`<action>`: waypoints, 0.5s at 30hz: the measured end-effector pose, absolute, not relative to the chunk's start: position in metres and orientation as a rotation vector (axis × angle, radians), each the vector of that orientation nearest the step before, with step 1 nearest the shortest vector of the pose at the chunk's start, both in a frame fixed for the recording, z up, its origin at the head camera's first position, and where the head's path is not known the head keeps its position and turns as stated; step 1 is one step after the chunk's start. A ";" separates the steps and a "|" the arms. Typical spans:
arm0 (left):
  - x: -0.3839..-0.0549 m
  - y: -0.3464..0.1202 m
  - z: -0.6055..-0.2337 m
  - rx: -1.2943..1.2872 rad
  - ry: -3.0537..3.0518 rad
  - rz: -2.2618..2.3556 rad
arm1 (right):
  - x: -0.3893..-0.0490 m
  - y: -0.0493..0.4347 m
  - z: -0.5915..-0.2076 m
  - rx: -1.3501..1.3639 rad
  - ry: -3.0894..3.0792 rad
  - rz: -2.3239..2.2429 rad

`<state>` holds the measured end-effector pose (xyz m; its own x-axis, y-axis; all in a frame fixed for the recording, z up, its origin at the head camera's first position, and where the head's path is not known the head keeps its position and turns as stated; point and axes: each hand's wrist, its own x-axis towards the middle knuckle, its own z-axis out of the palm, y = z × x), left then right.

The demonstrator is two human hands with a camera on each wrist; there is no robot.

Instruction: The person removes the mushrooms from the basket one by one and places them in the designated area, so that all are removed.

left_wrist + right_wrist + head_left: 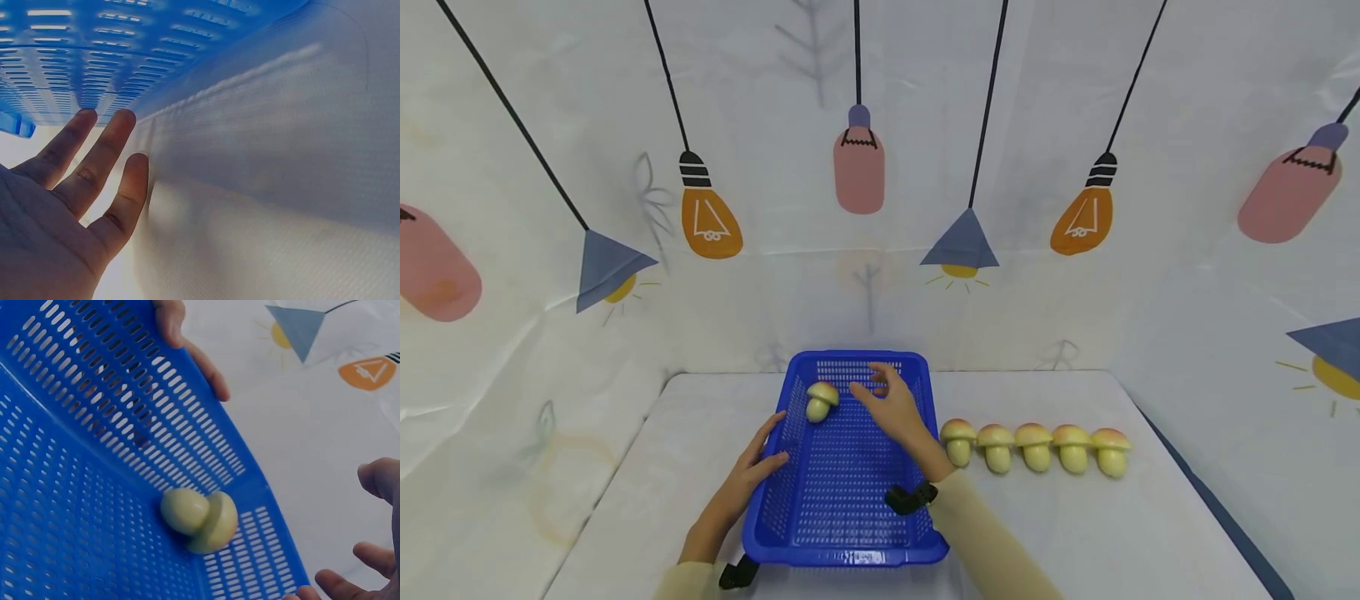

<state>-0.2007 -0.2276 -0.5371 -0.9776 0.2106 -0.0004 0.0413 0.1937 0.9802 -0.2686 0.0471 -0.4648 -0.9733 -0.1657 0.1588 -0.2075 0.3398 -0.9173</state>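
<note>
A blue plastic basket (pixel 842 475) with slotted walls lies lengthwise before me. One toy mushroom (pixel 822 402), with a pale stem and a reddish-yellow cap, lies inside near its far left corner; the right wrist view shows this mushroom (pixel 200 519) tipped against the walls. My left hand (pixel 747 477) holds the basket's left rim, thumb over the edge; in the left wrist view, several of that hand's fingers (pixel 128 187) extend along the outside. Over the basket's far right part hovers my right hand (pixel 891 407), fingers spread and holding nothing.
Right of the basket, several more toy mushrooms (pixel 1036 446) stand side by side in a row on the white table (pixel 1112 533). Behind is a white cloth backdrop (pixel 775 292) printed with lamps and bulbs. A dark band (pixel 1217 508) runs past the table's right edge.
</note>
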 end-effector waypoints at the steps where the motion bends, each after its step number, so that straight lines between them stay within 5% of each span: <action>1: -0.201 -0.227 -0.537 0.245 2.321 1.899 | -0.269 0.046 -0.465 0.347 -2.551 1.740; 15: -0.200 -0.228 -0.536 0.260 2.293 1.914 | -0.277 0.020 -0.472 0.367 -2.609 1.759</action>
<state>-0.2001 -0.2275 -0.5364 -0.9748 0.2231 0.0009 0.0407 0.1740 0.9839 -0.2769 0.0201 -0.4723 -0.9727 -0.2055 0.1073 -0.1765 0.3564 -0.9175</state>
